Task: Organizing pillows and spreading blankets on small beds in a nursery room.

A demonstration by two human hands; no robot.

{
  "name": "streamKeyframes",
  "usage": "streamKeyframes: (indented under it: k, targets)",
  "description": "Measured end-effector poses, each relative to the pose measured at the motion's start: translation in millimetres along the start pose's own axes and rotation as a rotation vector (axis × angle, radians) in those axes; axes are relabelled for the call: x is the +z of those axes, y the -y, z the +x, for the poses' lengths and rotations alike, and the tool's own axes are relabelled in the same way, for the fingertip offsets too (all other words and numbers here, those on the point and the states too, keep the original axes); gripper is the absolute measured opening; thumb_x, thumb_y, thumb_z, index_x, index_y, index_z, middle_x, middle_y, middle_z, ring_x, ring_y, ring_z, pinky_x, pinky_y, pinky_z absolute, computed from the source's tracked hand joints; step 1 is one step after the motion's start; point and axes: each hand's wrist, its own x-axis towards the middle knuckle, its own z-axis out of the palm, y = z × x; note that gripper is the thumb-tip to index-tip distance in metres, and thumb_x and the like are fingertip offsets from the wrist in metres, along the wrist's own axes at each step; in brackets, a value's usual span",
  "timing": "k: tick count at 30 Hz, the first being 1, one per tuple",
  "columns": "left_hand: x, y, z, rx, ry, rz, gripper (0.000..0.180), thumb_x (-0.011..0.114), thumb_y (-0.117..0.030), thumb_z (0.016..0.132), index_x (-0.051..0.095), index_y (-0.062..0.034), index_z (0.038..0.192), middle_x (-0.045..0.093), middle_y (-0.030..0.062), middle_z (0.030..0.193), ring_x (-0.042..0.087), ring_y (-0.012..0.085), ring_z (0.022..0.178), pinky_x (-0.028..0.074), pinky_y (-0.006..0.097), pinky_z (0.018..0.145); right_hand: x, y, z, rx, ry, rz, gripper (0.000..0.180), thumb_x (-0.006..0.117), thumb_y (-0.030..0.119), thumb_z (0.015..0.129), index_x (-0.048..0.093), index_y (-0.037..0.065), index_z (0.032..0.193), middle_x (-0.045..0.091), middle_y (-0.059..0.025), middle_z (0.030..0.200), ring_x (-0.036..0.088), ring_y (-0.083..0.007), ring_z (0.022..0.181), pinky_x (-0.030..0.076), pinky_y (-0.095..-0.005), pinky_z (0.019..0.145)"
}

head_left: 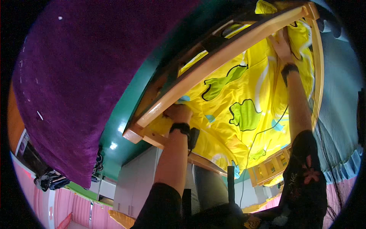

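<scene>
Yellow bedding [263, 87] with green, blue and white shapes outlined in black lies rumpled inside a small wooden bed frame [213, 61]. My left hand [179, 112] is down at the bedding, close against the inner side of the left rail; its fingers are hidden there. A dark band with a small black device [194, 138] is on that wrist. Farther off, my right hand [281, 47] rests on the bedding near the far right corner, fingers stretched out and thumb apart. It wears a dark wristband [289, 70].
A purple cloth [87, 68] covers a large surface at left. Green floor [122, 129] shows between it and the bed. Grey-blue fabric [339, 91] hangs along the right. Grey cabinets [133, 179] and pink curtains [65, 200] appear toward the lower edge. A thin dark cord [254, 139] crosses the bedding.
</scene>
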Motion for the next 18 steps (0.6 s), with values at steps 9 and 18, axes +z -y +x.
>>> streamKeyframes:
  k: [9, 18]
  targets:
    - [25.4, -17.5, 2.2, -0.249, -0.432, 0.101, 0.044, 0.057, -0.043, 0.062, 0.065, -0.0104, 0.09, 0.061, 0.0128, 0.098, 0.059, 0.0265, 0.09, 0.043, 0.041, 0.078, 1.3, -65.5, 60.4, -0.126, -0.167, -0.33, 0.047, 0.055, 0.019, 0.077, 0.041, -0.002, 0.116, 0.045, -0.0249, 0.115, 0.044, -0.0397, 0.103, 0.035, -0.039, 0.09]
    - [-63.4, -18.8, -22.2, 0.155, -0.652, -0.485, 0.058, 0.06, -0.026, 0.068, 0.046, 0.003, 0.116, 0.052, 0.0217, 0.113, 0.05, 0.0349, 0.105, 0.038, 0.043, 0.09, 71.8, 87.5, -93.7, 0.029, -0.445, -0.338, 0.05, 0.063, 0.036, 0.072, 0.045, 0.0, 0.101, 0.05, -0.0198, 0.089, 0.048, -0.0365, 0.082, 0.039, -0.0452, 0.071]
